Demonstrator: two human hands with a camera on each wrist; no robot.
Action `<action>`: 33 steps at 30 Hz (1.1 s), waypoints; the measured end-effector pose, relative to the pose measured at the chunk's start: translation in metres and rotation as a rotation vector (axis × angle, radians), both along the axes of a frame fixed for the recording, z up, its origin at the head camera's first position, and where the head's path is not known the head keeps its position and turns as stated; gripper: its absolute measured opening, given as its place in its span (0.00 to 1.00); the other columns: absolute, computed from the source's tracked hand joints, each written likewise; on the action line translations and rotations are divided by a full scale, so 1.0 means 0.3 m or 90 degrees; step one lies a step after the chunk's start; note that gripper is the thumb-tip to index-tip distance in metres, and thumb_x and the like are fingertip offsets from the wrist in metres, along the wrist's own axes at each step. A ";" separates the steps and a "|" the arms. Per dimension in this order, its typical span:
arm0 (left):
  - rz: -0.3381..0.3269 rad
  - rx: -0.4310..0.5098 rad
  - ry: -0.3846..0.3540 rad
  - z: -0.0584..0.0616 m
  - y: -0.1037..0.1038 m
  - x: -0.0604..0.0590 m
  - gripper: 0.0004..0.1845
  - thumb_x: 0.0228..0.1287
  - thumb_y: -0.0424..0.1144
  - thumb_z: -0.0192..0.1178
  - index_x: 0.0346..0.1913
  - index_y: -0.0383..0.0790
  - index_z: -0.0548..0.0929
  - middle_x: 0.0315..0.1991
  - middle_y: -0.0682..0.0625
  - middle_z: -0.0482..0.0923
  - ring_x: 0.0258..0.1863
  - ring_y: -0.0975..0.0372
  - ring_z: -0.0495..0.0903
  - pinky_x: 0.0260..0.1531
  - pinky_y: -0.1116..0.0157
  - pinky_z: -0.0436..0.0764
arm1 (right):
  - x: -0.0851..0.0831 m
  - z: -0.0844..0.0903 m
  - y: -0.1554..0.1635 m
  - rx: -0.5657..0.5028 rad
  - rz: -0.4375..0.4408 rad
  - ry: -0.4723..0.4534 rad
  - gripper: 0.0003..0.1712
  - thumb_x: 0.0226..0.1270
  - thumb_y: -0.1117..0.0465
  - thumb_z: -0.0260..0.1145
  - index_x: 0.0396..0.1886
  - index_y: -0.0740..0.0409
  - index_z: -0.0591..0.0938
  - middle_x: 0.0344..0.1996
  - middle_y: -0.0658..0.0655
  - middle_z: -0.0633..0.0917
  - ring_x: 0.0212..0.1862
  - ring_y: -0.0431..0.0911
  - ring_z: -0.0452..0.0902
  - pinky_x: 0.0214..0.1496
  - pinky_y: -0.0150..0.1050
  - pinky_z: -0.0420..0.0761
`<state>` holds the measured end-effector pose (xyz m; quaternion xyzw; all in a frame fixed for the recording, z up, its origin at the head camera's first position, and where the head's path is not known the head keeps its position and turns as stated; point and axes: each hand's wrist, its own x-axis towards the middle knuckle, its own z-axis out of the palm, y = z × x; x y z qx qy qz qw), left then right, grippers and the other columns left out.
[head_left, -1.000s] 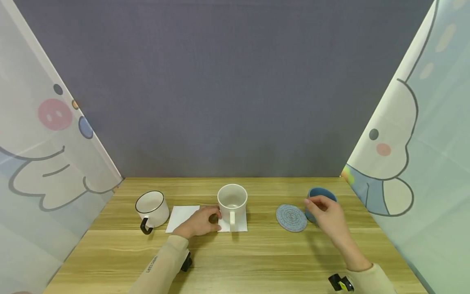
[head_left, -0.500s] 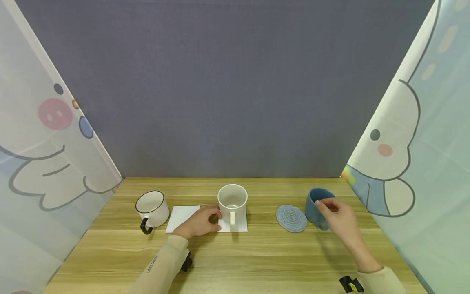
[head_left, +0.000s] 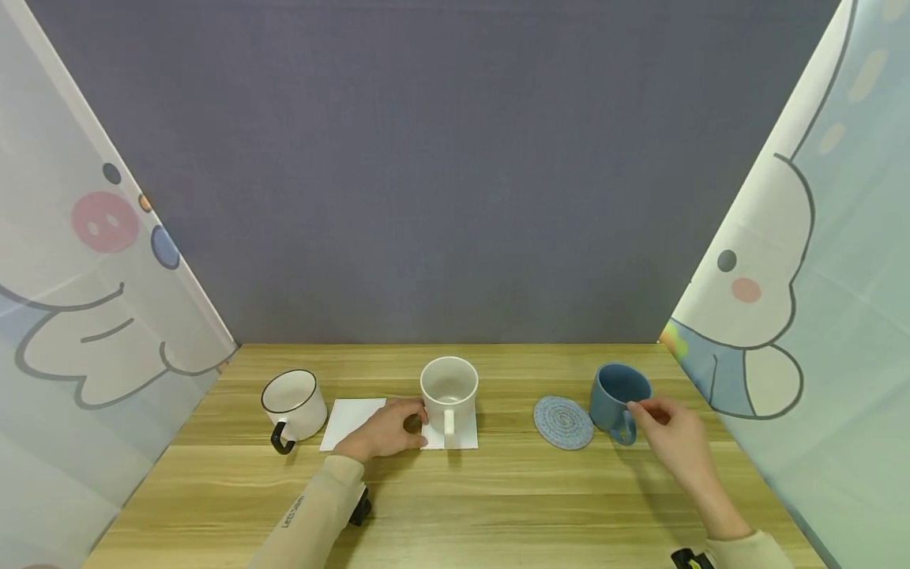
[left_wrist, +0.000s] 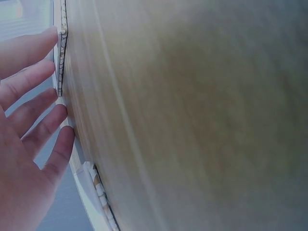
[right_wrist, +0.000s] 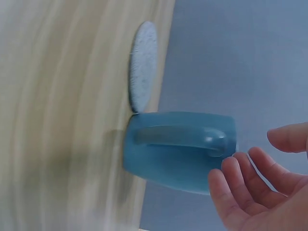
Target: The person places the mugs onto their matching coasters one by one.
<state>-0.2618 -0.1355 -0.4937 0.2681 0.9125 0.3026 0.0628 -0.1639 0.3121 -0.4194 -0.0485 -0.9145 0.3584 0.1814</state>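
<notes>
Flanking middle mug, left hand wears lettered sleeve.

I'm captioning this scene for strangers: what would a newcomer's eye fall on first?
Probably the pale fabric panel with a pink-snouted cartoon animal, left of the plain grey backdrop. Next, on the wood-grain table, the white mug with black rim and handle at left, the plain white mug mid-table on a flat white square, and the blue mug at right, with the person's bare right hand beside it.
</notes>
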 end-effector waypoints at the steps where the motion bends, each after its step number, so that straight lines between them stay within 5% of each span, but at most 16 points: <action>1: 0.000 0.000 -0.001 0.000 0.001 -0.001 0.13 0.60 0.40 0.73 0.43 0.46 0.81 0.63 0.45 0.78 0.65 0.43 0.71 0.65 0.40 0.66 | -0.002 -0.007 0.004 0.006 -0.004 0.002 0.20 0.73 0.53 0.66 0.43 0.69 0.86 0.33 0.58 0.87 0.32 0.40 0.77 0.30 0.34 0.75; 17: 0.001 -0.005 -0.003 0.011 0.002 0.009 0.13 0.60 0.41 0.74 0.43 0.45 0.81 0.64 0.43 0.77 0.65 0.42 0.71 0.65 0.40 0.66 | -0.007 -0.068 0.031 -0.003 -0.007 -0.083 0.21 0.74 0.49 0.65 0.43 0.65 0.85 0.33 0.57 0.87 0.34 0.45 0.80 0.33 0.36 0.77; 26: -0.004 -0.006 0.007 -0.005 -0.001 -0.003 0.13 0.59 0.40 0.74 0.43 0.45 0.81 0.61 0.44 0.79 0.63 0.44 0.73 0.64 0.42 0.67 | -0.030 -0.084 0.039 -0.240 0.049 -0.224 0.34 0.77 0.46 0.61 0.58 0.77 0.77 0.48 0.65 0.83 0.43 0.45 0.82 0.46 0.41 0.87; 33: -0.004 0.000 0.001 -0.011 -0.003 -0.009 0.13 0.60 0.40 0.74 0.43 0.45 0.81 0.60 0.46 0.79 0.63 0.43 0.72 0.64 0.41 0.67 | -0.041 -0.116 0.055 -0.360 0.087 -0.212 0.25 0.79 0.51 0.60 0.46 0.74 0.83 0.42 0.54 0.83 0.45 0.40 0.81 0.51 0.41 0.85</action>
